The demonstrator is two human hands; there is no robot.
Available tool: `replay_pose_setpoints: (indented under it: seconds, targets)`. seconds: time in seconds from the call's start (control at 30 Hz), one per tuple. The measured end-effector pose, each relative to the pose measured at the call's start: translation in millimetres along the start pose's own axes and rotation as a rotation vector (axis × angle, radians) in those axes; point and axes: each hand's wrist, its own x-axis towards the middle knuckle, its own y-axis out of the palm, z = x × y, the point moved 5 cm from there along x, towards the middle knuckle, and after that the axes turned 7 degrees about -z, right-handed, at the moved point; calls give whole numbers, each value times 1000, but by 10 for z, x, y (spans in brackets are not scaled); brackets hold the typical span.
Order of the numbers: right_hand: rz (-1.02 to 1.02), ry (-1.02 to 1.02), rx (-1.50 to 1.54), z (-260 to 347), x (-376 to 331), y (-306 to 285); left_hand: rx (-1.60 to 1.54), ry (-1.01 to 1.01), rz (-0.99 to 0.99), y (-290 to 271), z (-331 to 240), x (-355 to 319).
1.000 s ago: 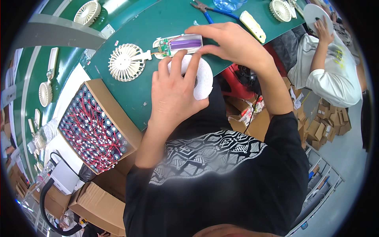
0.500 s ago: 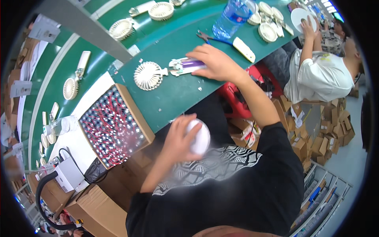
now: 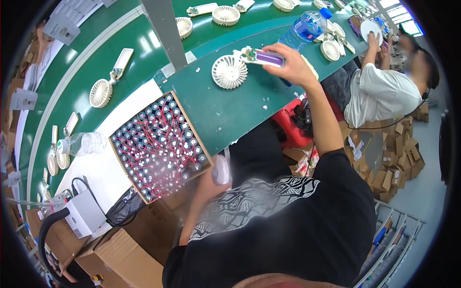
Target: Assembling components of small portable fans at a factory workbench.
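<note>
My right hand (image 3: 293, 67) is closed on the handle end of a white handheld fan. The round slotted fan head (image 3: 229, 72) is on the green bench, and the opened handle shows a small circuit board (image 3: 248, 54) and a purple battery (image 3: 270, 58). Low by my lap, beside the carton's corner, my left hand (image 3: 207, 186) grips a white round thing (image 3: 221, 170). A pale strip rises from its top; its kind is unclear. Partly hidden behind my right hand are a pale handle cover (image 3: 310, 67) and a blue tool handle (image 3: 285, 82).
A carton (image 3: 210, 163) of batteries with red wires (image 3: 161, 144) stands at the bench's left. Behind my right hand is a blue-capped bottle (image 3: 305, 29). More fans (image 3: 101, 93) lie on the green line beyond a grey post (image 3: 165, 29). A co-worker (image 3: 384, 93) sits at right.
The view has shifted. My right hand has moved the fan farther right and away on the bench. My left hand has turned the white round thing more edge-on and brought it closer to the carton.
</note>
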Motion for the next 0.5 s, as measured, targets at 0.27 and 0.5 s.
replay_pose_setpoints:
  seconds: [0.27,0.5]
  targets:
    - [103,-157,-201,16,-370,379,49,-17,63,6,152,105]
    - [-29,-342,-237,267,-335,599,205,19,5,-110,50,216]
